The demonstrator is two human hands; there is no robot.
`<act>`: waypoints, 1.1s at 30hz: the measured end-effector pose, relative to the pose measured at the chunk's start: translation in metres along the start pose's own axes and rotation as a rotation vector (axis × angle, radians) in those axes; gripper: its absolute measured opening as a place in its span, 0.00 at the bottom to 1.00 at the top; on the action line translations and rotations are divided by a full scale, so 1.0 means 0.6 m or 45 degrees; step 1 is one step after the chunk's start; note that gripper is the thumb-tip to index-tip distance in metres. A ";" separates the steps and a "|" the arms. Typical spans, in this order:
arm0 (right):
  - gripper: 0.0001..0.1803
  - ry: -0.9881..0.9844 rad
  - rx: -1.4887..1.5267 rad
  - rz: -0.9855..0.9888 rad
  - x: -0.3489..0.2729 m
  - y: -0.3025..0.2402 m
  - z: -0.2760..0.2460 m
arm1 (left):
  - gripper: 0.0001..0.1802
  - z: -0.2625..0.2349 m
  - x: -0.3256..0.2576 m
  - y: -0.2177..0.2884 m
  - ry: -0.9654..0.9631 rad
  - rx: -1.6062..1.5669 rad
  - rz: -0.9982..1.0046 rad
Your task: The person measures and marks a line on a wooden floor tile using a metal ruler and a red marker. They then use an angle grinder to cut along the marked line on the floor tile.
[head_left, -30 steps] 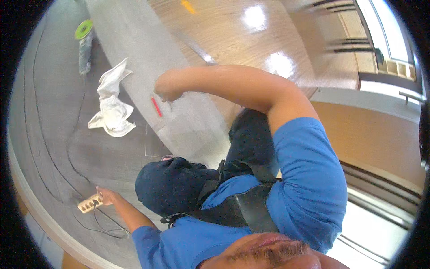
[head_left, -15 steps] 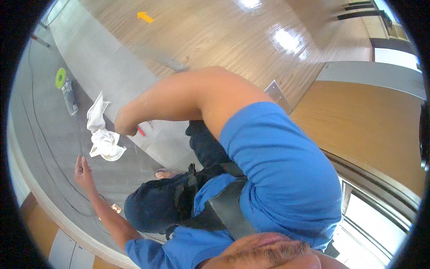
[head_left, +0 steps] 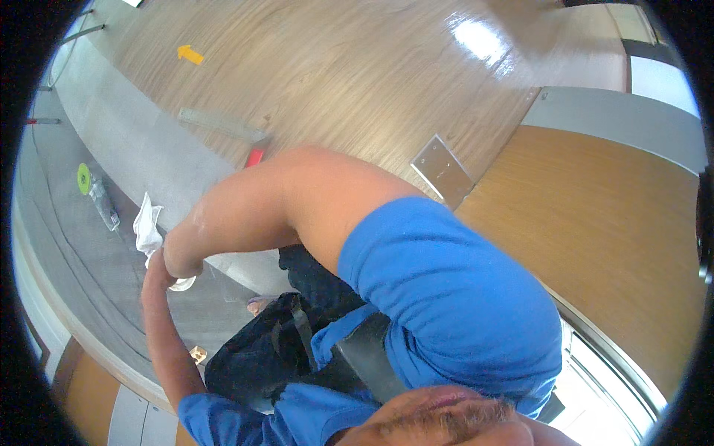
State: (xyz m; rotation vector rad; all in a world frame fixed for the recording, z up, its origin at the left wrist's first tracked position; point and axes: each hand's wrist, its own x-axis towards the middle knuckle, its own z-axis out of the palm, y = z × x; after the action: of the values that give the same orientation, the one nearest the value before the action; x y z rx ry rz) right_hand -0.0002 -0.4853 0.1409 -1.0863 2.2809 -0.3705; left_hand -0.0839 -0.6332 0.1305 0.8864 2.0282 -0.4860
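At the left middle of the frame, both hands met on a crumpled white cloth (head_left: 149, 232) lying on the grey table (head_left: 89, 260). The left hand (head_left: 154, 269) and right hand (head_left: 175, 262) were pressed together there, their grip hidden by the forearms. A green-capped clear bottle (head_left: 98, 197) lay further left, apart from the cloth.

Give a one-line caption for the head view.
Both hands, left and right, meet at a white cloth on a grey floor, beside a green-capped bottle.
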 end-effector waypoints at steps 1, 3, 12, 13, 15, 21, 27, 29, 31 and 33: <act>0.16 -0.011 0.009 0.011 -0.004 -0.002 0.002 | 0.21 0.005 0.004 0.013 0.011 0.014 -0.009; 0.16 -0.049 0.029 0.040 -0.006 -0.006 0.003 | 0.21 0.009 0.007 0.023 0.036 0.018 -0.023; 0.14 -0.240 0.038 0.388 -0.029 0.058 0.016 | 0.20 -0.040 0.064 0.068 0.174 0.039 0.086; 0.14 -0.114 0.010 0.326 -0.044 0.054 -0.004 | 0.21 -0.033 0.062 0.051 0.165 0.032 0.112; 0.13 0.058 0.060 0.272 -0.101 0.051 -0.014 | 0.22 -0.014 0.074 0.034 0.135 0.017 0.200; 0.14 0.031 -0.112 0.224 -0.091 0.046 -0.047 | 0.26 0.092 0.172 -0.072 0.158 -0.058 0.453; 0.15 -0.094 -0.050 0.220 -0.097 0.057 -0.006 | 0.26 0.070 0.148 0.019 0.149 -0.226 0.506; 0.16 -0.054 -0.044 0.151 -0.093 0.065 0.005 | 0.26 0.036 0.116 0.039 0.032 -0.121 0.406; 0.16 -0.104 -0.042 0.187 -0.080 0.053 -0.011 | 0.26 0.053 0.107 0.010 0.032 -0.147 0.268; 0.16 -0.099 -0.031 0.215 -0.077 0.041 -0.026 | 0.27 0.066 0.102 -0.018 0.060 -0.057 0.244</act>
State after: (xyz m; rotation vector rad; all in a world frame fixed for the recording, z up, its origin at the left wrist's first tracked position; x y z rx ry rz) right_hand -0.0016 -0.4341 0.1594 -0.8954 2.2926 -0.2289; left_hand -0.0939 -0.6398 0.0579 1.0609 1.9639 -0.3149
